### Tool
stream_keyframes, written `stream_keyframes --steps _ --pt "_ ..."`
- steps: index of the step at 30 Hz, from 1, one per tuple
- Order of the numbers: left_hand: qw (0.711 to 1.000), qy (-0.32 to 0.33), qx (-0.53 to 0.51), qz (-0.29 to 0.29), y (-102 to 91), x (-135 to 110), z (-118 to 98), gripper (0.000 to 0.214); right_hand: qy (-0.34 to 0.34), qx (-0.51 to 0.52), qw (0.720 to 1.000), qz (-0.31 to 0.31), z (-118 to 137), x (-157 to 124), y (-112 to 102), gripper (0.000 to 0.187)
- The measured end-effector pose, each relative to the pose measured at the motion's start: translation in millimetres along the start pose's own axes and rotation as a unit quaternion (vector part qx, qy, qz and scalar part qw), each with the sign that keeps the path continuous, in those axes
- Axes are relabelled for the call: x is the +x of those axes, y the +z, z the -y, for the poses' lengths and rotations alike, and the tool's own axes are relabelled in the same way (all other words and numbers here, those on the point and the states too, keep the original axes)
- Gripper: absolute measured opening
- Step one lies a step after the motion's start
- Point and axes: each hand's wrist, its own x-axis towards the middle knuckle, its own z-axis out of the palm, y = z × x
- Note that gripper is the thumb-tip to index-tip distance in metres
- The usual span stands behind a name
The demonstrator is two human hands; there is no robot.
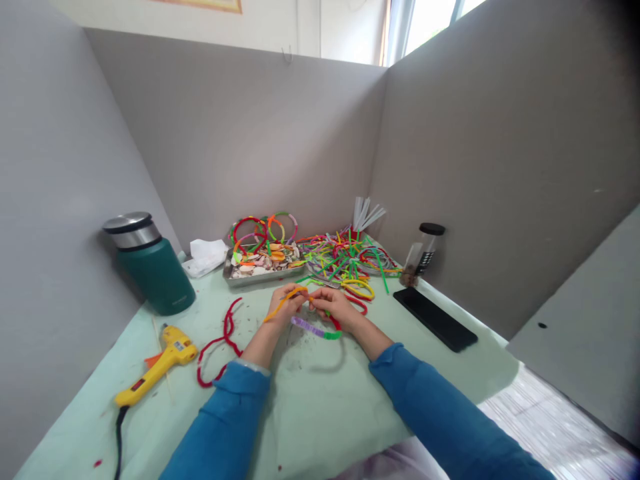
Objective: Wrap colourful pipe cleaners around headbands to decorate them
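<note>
In front of me, my left hand (287,304) is closed, with an orange pipe cleaner (278,308) running across its fingers and its loose end hanging down to the left. Fingertip to fingertip with it, my right hand (336,308) pinches a hoop wrapped in pipe cleaner (311,328). The hoop's lilac, green and red stretches show below the hands. Orange also shows between the fingertips; exactly how it meets the hoop is hidden. Loose red pipe cleaners (229,330) lie left of my left forearm.
A metal tray of shells (231,275) stands behind, finished-looking colourful hoops (250,223) resting on it. Beside it is a pipe cleaner heap (345,257). Left are a yellow glue gun (160,367) and a green bottle (155,273); right, a black phone (435,320) and a clear bottle (425,250).
</note>
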Motion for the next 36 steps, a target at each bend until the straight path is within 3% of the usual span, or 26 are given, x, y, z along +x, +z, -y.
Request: stream_keyframes --steps 7,12,21,27,30,36 --pt "0.999 -0.002 0.026 0.024 -3.5 1 0 0.028 0.005 0.007 1.000 0.005 4 -2 -1 0.019" --pt "0.991 0.076 0.090 0.068 -11.4 4 7 0.026 0.013 0.017 1.000 -0.002 6 -4 1 0.022" --pt "0.955 0.193 0.223 0.037 -14.7 6 9 0.015 0.001 0.028 1.000 0.005 3 -2 -2 0.021" --pt "0.943 0.226 0.244 0.018 -15.4 9 17 0.010 -0.012 0.019 1.000 -0.004 2 -2 -2 0.017" --pt "0.942 0.219 0.255 0.010 -14.4 7 14 0.010 -0.016 -0.001 1.000 -0.025 4 -2 0 0.018" --pt "0.945 0.144 0.293 0.020 -12.5 1 3 0.017 -0.035 -0.052 0.997 -0.048 5 -2 3 0.017"
